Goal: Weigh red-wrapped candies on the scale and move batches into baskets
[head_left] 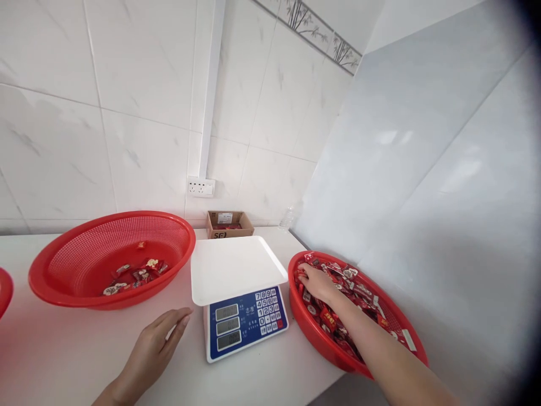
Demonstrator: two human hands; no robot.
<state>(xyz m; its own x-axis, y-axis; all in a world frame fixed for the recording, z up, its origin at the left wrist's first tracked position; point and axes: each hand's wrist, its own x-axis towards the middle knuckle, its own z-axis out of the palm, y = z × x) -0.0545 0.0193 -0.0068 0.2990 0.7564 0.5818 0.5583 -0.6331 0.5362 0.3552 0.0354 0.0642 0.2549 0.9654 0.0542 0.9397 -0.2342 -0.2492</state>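
Observation:
My right hand (319, 283) reaches into a red plastic basket (310, 332) full of small red-wrapped packets (350, 293). Its fingers are curled at the basket's left inner side, closed on a small red packet; the fingertips are partly hidden. Over the white table, my left hand (156, 347) holds nothing, its fingers stretched out and the thumb a little apart. It is just left of a digital scale (249, 324) with a blue keypad panel. The scale's white tray (234, 265) bears nothing, and its displays seem to read zeros.
A second red basket (51, 276) at the left holds a small heap of packets. Part of another red basket (3, 293) shows at the left edge. Behind the scale stand an open cardboard box (230, 232) and a clear container (287, 217). A wall socket (201, 187) is above.

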